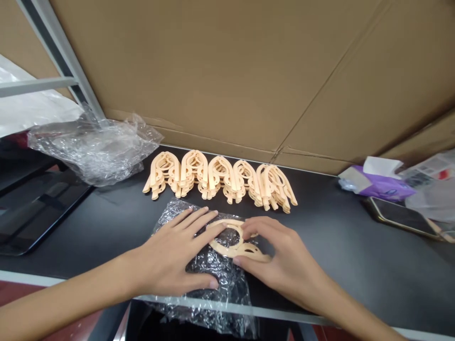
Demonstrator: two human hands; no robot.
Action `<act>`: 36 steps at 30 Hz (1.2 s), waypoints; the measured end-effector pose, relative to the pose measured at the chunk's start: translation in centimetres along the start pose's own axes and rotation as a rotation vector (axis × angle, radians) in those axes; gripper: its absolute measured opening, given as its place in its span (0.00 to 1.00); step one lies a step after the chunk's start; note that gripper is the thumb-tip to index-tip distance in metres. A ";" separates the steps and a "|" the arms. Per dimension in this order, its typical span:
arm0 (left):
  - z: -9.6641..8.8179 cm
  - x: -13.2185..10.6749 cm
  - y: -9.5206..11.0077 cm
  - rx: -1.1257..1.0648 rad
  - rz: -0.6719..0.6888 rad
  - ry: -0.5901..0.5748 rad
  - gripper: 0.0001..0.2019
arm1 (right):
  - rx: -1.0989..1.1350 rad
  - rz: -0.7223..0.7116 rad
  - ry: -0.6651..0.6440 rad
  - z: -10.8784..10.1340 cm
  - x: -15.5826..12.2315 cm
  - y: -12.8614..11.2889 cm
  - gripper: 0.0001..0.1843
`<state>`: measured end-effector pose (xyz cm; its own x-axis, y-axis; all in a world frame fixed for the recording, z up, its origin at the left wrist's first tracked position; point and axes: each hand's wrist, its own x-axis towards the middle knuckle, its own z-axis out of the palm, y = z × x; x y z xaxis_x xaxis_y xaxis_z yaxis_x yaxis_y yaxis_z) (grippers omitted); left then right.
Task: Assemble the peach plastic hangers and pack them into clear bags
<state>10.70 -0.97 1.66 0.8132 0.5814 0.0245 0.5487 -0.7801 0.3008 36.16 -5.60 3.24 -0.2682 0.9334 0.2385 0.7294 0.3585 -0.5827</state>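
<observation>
A clear plastic bag [227, 279] lies crumpled on the table's near side, its lower end hanging over the front edge. My left hand [174, 253] lies palm down on the bag with the fingers spread, the index fingertip reaching over the rim of a beige openwork plastic piece [222, 248]. That piece has a large ring and a curved, slotted end, and lies at the bag. My right hand [280, 253] pinches its right end between thumb and fingers. Its far right part is hidden by my right hand. I cannot tell whether it is inside the bag.
Behind my hands, several stacks of similar beige pieces [220, 177] stand in a row. More clear wrapping [103, 151] and a dark glossy panel [42, 208] are at left. A purple tissue pack [386, 182] and a phone [401, 218] lie at right. Cardboard [249, 76] walls the back.
</observation>
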 end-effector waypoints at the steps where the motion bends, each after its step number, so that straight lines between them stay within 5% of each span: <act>1: 0.1 0.0 0.2 0.005 -0.007 0.001 0.45 | 0.000 0.010 -0.017 0.3 0.3 -0.2 0.12; 8: 0.0 -0.1 -0.2 0.022 -0.043 0.040 0.43 | 0.000 -0.040 -0.037 1.3 1.2 -0.8 0.11; 19: 0.0 -0.7 -0.9 0.033 -0.047 0.053 0.43 | -0.257 -0.233 -0.012 1.1 -1.3 2.1 0.13; 29: 0.3 -0.4 -0.4 0.028 -0.094 0.072 0.42 | -0.312 -0.296 -0.122 2.9 0.7 0.1 0.18; 36: -0.4 -0.9 -0.9 -0.009 -0.091 0.066 0.41 | -0.289 -0.382 -0.324 0.5 0.4 0.5 0.22</act>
<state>9.40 -0.71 1.71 0.7453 0.6641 0.0592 0.6177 -0.7212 0.3135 36.06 -5.02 2.65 -0.6921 0.7128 0.1137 0.6731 0.6942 -0.2549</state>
